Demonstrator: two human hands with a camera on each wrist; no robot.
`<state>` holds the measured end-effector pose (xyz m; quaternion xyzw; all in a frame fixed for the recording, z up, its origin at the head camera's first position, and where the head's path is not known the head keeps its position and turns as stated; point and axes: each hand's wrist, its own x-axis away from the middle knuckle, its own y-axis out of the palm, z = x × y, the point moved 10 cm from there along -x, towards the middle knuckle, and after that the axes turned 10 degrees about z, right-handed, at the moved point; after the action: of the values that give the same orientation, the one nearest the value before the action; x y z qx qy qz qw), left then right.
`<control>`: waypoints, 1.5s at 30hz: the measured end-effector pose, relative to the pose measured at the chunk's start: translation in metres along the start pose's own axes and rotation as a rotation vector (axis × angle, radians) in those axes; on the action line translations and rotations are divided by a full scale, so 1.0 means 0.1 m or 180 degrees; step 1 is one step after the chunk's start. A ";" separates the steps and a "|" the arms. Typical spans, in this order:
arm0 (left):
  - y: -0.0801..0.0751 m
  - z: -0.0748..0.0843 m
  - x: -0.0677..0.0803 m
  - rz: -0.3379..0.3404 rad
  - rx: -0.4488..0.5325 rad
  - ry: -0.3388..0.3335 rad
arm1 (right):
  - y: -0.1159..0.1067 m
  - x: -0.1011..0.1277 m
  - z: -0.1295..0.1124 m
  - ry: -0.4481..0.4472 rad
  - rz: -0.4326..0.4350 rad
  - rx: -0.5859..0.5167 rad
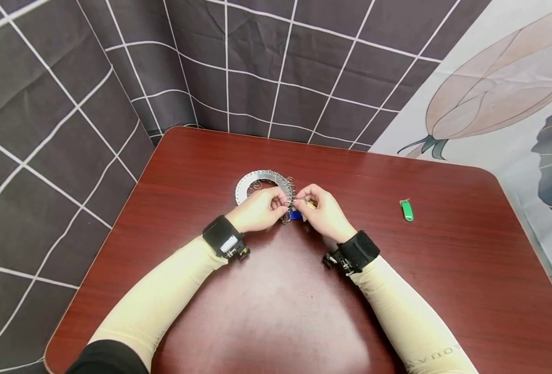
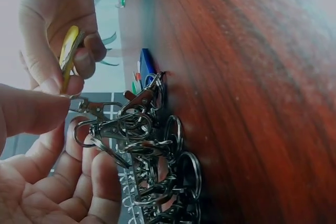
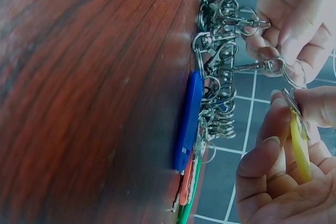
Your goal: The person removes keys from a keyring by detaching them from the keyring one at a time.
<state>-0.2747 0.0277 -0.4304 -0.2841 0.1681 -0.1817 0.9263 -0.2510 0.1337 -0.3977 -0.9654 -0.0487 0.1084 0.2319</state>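
Note:
A flat silver metal hoop (image 1: 242,188) with many small clasps and rings along its edge lies on the table. My left hand (image 1: 260,209) is over its near right side, thumb and forefinger pinching a split ring (image 3: 295,75) that hangs from one swivel clasp (image 3: 257,67). Just right of the hoop, my right hand (image 1: 326,214) pinches a yellow key tag (image 3: 300,153) with a thin metal piece at its top. That metal end meets the split ring between the two hands' fingertips. Below them, a blue key tag (image 3: 189,121) hangs on the hoop.
Beside the blue tag are a red tag (image 3: 186,184) and a green tag (image 3: 191,195). A separate green key tag (image 1: 407,210) lies to the right on the reddish-brown table (image 1: 266,301). Behind the table hangs a dark checked cloth (image 1: 257,93).

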 end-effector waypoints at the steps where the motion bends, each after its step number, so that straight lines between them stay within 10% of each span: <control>1: -0.02 0.00 -0.01 0.0038 -0.0006 -0.0006 | 0.00 0.00 0.00 0.0003 0.0000 0.0008; 9: -0.15 0.01 -0.04 0.0423 -0.0021 -0.0031 | 0.04 0.04 -0.02 0.0046 -0.0133 0.0074; 35: -0.11 0.13 0.02 0.0281 -0.0390 0.0237 | 0.10 -0.03 0.38 0.0101 -0.0202 0.0047; 45: -0.11 0.17 0.03 0.0322 -0.0524 0.0379 | 0.20 0.01 0.57 0.0872 -0.0358 -0.1021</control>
<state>-0.2680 0.0259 -0.4108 -0.3391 0.2514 -0.1368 0.8962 -0.2624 0.1415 -0.4567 -0.9915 -0.0872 -0.0460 0.0854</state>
